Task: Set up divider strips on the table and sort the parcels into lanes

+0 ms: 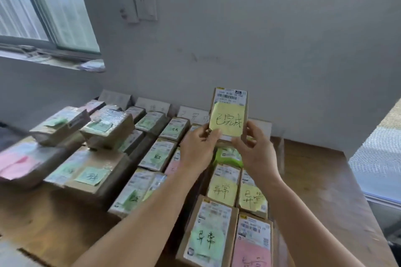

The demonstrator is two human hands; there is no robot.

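Note:
I hold a small brown parcel (230, 112) upright above the table; it carries a white shipping label and a yellow handwritten sticky note. My left hand (198, 149) pinches its lower left corner and my right hand (256, 149) grips its lower right edge. Below, rows of similar parcels (158, 154) with green, yellow and pink notes lie on the wooden table (321, 180). Upright white cards (193, 114) with handwriting stand along the table's far edge. I cannot make out divider strips between the rows.
Larger boxes (106, 128) are stacked at the left, with a pink-noted package (23, 162) beside them. A white wall runs behind the table, a window is at the upper left, and bare tabletop shows at the right.

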